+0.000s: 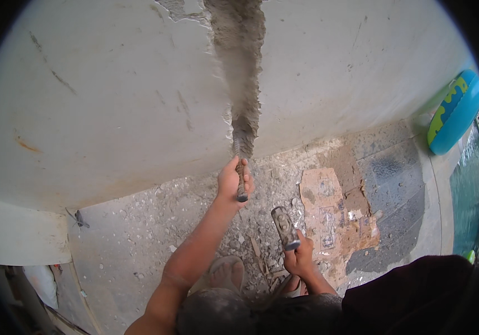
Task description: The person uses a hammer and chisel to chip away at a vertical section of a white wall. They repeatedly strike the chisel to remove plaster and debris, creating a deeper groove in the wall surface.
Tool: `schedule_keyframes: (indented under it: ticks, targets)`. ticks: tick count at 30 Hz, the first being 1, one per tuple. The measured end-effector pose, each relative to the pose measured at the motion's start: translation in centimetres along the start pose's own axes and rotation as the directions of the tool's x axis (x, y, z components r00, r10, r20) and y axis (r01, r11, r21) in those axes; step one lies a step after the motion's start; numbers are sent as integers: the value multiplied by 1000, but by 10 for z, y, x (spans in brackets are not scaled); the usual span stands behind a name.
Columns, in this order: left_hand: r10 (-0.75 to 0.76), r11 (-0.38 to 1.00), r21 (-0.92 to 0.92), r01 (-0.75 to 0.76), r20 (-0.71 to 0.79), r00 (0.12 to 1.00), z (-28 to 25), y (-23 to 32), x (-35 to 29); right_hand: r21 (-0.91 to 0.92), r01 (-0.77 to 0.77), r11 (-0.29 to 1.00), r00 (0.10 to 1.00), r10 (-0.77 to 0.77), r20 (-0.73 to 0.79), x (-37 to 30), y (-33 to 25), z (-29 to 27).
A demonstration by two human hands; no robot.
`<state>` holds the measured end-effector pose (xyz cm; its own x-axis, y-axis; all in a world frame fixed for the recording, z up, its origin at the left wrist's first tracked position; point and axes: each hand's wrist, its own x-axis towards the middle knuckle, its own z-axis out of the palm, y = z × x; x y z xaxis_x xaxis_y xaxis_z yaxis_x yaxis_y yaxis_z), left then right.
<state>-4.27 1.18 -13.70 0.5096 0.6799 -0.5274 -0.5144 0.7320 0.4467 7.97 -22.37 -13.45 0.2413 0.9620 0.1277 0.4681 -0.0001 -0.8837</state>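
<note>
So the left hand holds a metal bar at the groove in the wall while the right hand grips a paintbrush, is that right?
Not quite: the head view shows the right hand gripping a hammer, not a paintbrush. The left hand holds a metal bar at the groove.

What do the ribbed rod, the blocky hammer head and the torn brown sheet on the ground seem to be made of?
Ribbed grey-brown rod: probably steel, dull and rough, judging by its ridges. Blocky grey hammer head: likely worn metal; its lower end has a sheen. Flat, torn brown sheet: apparently cardboard, matte, with print and ragged edges.
</note>
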Motion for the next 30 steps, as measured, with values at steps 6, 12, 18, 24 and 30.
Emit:
schedule_keyframes:
  ticks: [6,12,18,24,30]
  targets:
    - [59,991,120,-59,6,998,24,-7,-11,-16,90,996,995,-90,40,12,-26,-7]
    - [20,996,84,-34,165,986,11,-8,-4,-142,221,965,974,-210,88,10,-22,-7]
    - [-43,991,133,11,240,970,-7,-5,-2,-413,599,686,800,-493,343,23,-28,-20]
    - [-50,976,217,13,165,985,-1,-2,-3,-576,522,629,849,-319,420,70,5,-2]
    - [-19,971,239,-30,201,979,-6,-11,10,-489,545,681,828,-344,443,49,5,7]
